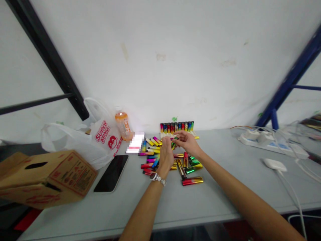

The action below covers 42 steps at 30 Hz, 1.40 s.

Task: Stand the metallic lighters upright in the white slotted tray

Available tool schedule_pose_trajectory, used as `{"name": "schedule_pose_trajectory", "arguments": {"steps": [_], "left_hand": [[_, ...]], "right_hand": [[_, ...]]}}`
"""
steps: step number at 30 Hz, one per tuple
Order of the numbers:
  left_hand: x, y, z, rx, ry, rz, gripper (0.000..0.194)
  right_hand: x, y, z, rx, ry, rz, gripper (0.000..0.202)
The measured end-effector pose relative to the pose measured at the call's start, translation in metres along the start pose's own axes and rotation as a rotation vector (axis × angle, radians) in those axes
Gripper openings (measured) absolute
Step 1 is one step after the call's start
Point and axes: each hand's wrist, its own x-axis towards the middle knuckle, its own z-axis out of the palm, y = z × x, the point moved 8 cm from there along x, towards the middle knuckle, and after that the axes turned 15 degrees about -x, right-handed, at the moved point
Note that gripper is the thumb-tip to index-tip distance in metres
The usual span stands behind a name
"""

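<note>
Over a pile of shiny, many-coloured lighters, my two hands meet in the middle of the table. My right hand (187, 141) pinches a green lighter (175, 143) with thumb and forefinger. Against the lighter's other side, my left hand (166, 155) is closed, its fingers partly hidden behind its own back; a silver watch is on that wrist. Loose lighters lie around both hands, among them a red and gold lighter (192, 181) at the front. Just behind the hands, a row of upright lighters (177, 127) stands in a pale holder, partly covered by my right hand.
To the left are a cardboard box (69, 175), a white plastic bag (100, 132), a black phone (112, 174) and an orange drink bottle (123, 125). A power strip (273, 145) and a white charger (275, 165) with cables lie right. A wall closes off the back.
</note>
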Motion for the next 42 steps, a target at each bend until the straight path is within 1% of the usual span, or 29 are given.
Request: {"name": "schedule_pose_trajectory", "arguments": {"steps": [2,3,4,6,9,12,14,18,21,24,28,31,33,34,37,40,42], "left_hand": [[0.004,0.007,-0.008,0.145,0.018,0.077,0.031],[0.006,0.009,-0.011,0.244,0.017,0.113,0.026],[0.007,0.011,-0.012,0.353,0.004,0.136,0.021],[0.009,0.011,-0.014,0.572,-0.045,0.140,0.014],[0.009,0.006,-0.016,0.792,-0.111,0.100,0.015],[0.007,0.004,-0.013,0.879,-0.171,0.095,0.020],[0.007,0.002,-0.011,0.922,-0.198,0.096,0.026],[0.009,0.000,-0.005,0.982,-0.233,0.070,0.034],[0.010,-0.001,-0.001,1.002,-0.236,0.066,0.036],[0.011,-0.002,0.000,1.006,-0.230,0.071,0.034],[0.013,-0.004,-0.001,0.956,-0.236,0.090,0.028],[0.016,-0.003,-0.002,0.851,-0.226,0.134,0.021],[0.018,0.000,-0.003,0.702,-0.211,0.176,0.017],[0.019,0.002,-0.003,0.606,-0.199,0.199,0.016],[0.018,0.011,-0.005,0.308,-0.130,0.247,0.018],[0.013,0.017,-0.002,0.046,-0.075,0.205,0.024],[0.008,0.019,0.006,-0.115,-0.089,0.156,0.027]], "right_hand": [[0.019,-0.005,-0.014,-0.122,0.119,-0.054,0.035],[0.029,-0.009,-0.017,-0.224,0.144,-0.086,0.032],[0.040,-0.013,-0.019,-0.342,0.147,-0.115,0.028],[0.061,-0.020,-0.016,-0.558,0.112,-0.175,0.017],[0.085,-0.021,-0.006,-0.768,0.048,-0.218,0.006],[0.099,-0.013,0.006,-0.892,-0.005,-0.234,0.007],[0.104,-0.005,0.012,-0.925,-0.032,-0.223,0.008],[0.109,0.008,0.017,-0.963,-0.060,-0.181,0.009],[0.107,0.008,0.017,-1.041,-0.063,-0.196,0.013],[0.100,0.001,0.017,-1.171,-0.012,-0.254,0.021],[0.088,0.000,0.019,-1.315,-0.018,-0.264,0.031],[0.076,0.003,0.018,-1.305,-0.008,-0.257,0.043],[0.067,0.003,0.012,-1.219,0.043,-0.249,0.051],[0.061,0.003,0.007,-1.149,0.091,-0.240,0.051],[0.037,0.002,-0.014,-0.889,0.264,-0.214,0.037],[0.008,0.000,-0.030,-0.678,0.354,-0.192,0.028],[-0.008,-0.002,-0.038,-0.593,0.387,-0.159,0.029]]}}
